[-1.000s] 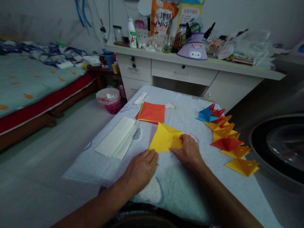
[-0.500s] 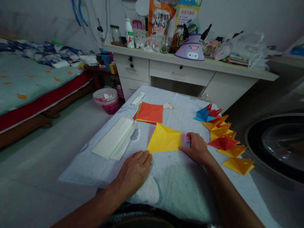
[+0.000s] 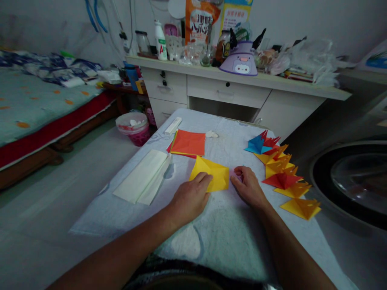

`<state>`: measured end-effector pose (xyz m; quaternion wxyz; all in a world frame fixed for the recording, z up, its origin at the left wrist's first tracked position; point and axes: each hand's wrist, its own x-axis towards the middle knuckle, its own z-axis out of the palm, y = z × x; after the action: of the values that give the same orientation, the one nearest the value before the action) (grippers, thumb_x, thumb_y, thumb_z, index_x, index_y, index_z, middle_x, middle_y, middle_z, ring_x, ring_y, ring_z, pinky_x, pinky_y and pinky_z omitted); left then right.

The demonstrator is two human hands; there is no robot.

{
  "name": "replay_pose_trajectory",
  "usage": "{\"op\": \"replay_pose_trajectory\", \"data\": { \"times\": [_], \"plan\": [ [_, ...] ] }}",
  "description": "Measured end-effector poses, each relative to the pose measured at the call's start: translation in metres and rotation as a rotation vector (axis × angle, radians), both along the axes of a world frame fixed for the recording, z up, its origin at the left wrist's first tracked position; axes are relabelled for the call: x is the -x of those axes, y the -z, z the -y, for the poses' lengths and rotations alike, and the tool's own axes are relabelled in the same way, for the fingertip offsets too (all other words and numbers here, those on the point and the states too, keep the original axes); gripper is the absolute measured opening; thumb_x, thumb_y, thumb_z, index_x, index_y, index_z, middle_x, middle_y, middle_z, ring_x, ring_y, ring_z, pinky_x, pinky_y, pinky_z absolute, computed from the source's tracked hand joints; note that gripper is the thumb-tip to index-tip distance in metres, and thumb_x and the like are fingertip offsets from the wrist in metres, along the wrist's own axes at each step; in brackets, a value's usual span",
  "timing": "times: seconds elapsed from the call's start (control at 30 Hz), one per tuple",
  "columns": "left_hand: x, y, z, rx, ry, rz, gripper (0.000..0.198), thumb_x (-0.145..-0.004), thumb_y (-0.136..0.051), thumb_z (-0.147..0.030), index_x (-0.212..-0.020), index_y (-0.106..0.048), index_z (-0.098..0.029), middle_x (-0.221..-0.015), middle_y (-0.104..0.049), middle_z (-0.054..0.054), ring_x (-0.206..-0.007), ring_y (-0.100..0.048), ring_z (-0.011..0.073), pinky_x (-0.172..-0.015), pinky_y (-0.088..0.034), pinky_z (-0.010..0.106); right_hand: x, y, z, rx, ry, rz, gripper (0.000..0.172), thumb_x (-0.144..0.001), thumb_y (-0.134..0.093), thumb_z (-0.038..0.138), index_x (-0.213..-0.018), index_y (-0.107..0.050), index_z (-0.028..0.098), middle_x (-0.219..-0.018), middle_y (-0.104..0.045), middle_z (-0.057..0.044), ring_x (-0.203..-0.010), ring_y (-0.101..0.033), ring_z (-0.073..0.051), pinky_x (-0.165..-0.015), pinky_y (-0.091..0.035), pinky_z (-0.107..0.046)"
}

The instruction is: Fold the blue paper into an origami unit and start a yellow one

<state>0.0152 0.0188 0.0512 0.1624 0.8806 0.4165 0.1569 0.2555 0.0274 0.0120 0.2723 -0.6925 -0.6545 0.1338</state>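
A creased yellow paper lies on the cloth-covered table. Across its left part rests my left hand, fingers together, pressed on the paper; what lies under the fingertips is hidden. My right hand is just beyond the paper's right edge, fingers curled and thumb a little apart, holding nothing visible. Behind the yellow paper is a stack of square sheets with an orange-red one on top. Folded paper figures in yellow, orange, red and blue stand in a row at the right.
Folded white paper lies at the left of the table, with a small white box behind it. Past the far edge stands a cluttered desk. A waste bin is on the floor at left, a washing machine at right.
My left hand has moved right from the paper's lower left corner onto the paper. My right hand has drawn slightly away from its right edge, with its fingers more curled.
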Motion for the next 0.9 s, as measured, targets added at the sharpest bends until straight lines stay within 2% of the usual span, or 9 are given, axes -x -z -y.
{"op": "replay_pose_trajectory", "data": {
  "times": [0.13,0.33,0.5,0.7,0.8,0.9],
  "plan": [
    [-0.023,0.005,-0.008,0.044,0.004,0.074,0.053,-0.085,-0.051,-0.011,-0.136,-0.038,-0.014,-0.131,-0.055,0.013,-0.119,-0.057,0.0246,-0.095,-0.052,0.039,0.001,0.0,0.001,-0.04,-0.062,0.012,0.027,-0.087,-0.05,0.036,-0.103,-0.06,0.017,-0.098,-0.061,-0.009,-0.092,-0.055,-0.024,-0.083,-0.042,-0.039],
    [-0.041,0.01,-0.016,0.065,-0.041,0.134,0.043,-0.084,-0.052,-0.01,-0.126,-0.047,-0.016,-0.119,-0.065,0.011,-0.109,-0.063,0.0229,-0.095,-0.052,0.04,0.007,-0.005,0.004,-0.041,-0.227,0.013,0.024,-0.081,-0.051,0.022,-0.103,-0.06,0.02,-0.108,-0.058,-0.009,-0.101,-0.052,-0.025,-0.091,-0.041,-0.042],
    [-0.043,0.015,-0.017,0.044,-0.044,0.147,0.029,-0.085,-0.052,-0.01,-0.113,-0.056,-0.017,-0.108,-0.068,0.007,-0.101,-0.065,0.0211,-0.09,-0.052,0.036,0.008,-0.008,0.007,-0.031,-0.334,0.004,0.051,-0.062,-0.046,0.007,-0.109,-0.059,0.022,-0.125,-0.051,-0.009,-0.119,-0.045,-0.026,-0.1,-0.038,-0.046],
    [-0.036,0.007,-0.01,0.013,-0.061,0.168,0.015,-0.086,-0.052,-0.013,-0.095,-0.062,-0.019,-0.093,-0.065,0.003,-0.087,-0.064,0.0183,-0.078,-0.052,0.031,0.002,-0.012,0.008,-0.043,-0.425,0.049,0.077,-0.058,-0.044,0.005,-0.133,-0.049,0.024,-0.147,-0.036,-0.01,-0.138,-0.03,-0.028,-0.108,-0.031,-0.053],
    [-0.031,0.001,-0.006,0.001,-0.034,0.212,0.015,-0.085,-0.051,-0.01,-0.09,-0.061,-0.02,-0.09,-0.063,0.001,-0.085,-0.062,0.0168,-0.076,-0.051,0.029,-0.001,-0.013,0.007,-0.143,-0.383,0.085,0.074,-0.065,-0.046,0.005,-0.136,-0.046,0.024,-0.15,-0.031,-0.011,-0.14,-0.027,-0.029,-0.11,-0.028,-0.055],
    [-0.024,-0.004,-0.003,-0.039,0.002,0.252,0.018,-0.082,-0.051,-0.006,-0.09,-0.059,-0.02,-0.092,-0.06,0.002,-0.088,-0.06,0.0163,-0.078,-0.05,0.028,-0.003,-0.016,0.006,-0.239,-0.289,0.112,0.058,-0.072,-0.05,0.009,-0.126,-0.055,0.027,-0.15,-0.032,-0.009,-0.14,-0.028,-0.031,-0.109,-0.028,-0.056]
  ]
}}
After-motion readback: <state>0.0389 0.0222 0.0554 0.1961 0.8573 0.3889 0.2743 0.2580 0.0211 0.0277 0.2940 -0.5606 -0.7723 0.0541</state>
